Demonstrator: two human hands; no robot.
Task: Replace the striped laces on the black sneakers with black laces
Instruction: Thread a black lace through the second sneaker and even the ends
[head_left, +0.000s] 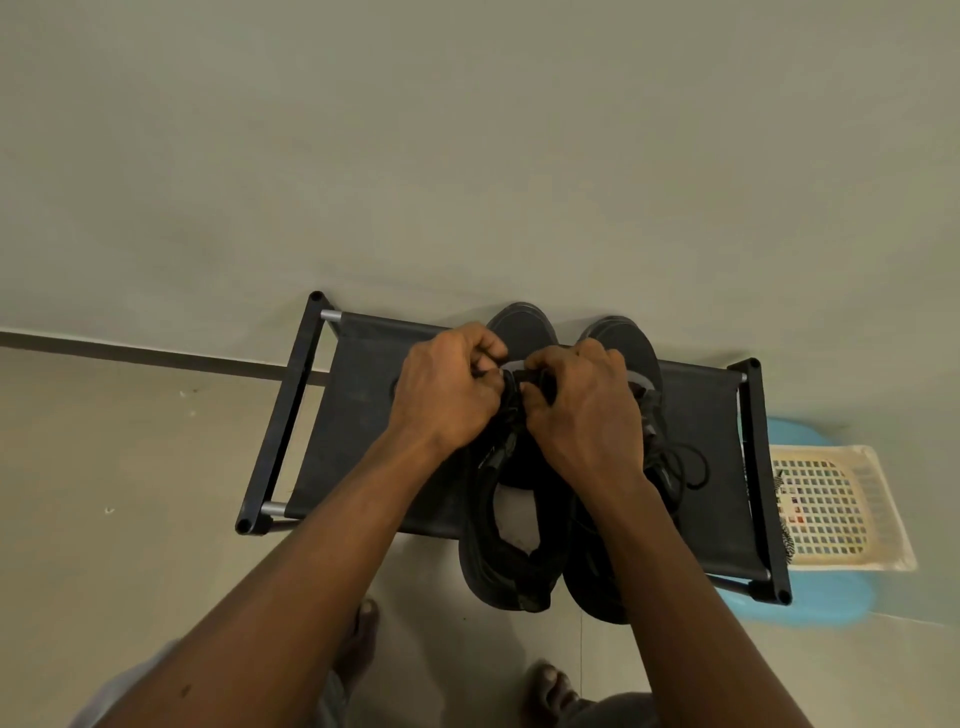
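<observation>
Over the sneaker (511, 571) — hands (447, 387) (587, 410) pinch lace (519, 375).

This is looking like a home: a low black fabric shoe rack (363, 415) carrying black sneakers (519, 325) is standing against a plain wall (467, 156), a cream plastic basket (883, 519) is lying just right of the rack, and bare feet (358, 639) are standing on the floor (130, 467) before it.

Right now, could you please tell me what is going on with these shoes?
A person stands over a low black shoe rack with two black sneakers on it. The left hand and the right hand are curled over the lacing of the left sneaker, apparently pinching its black lace. The right sneaker already carries dark lace loops. What looks like a striped lace hangs at the rack's right end, beside a cream basket.
</observation>
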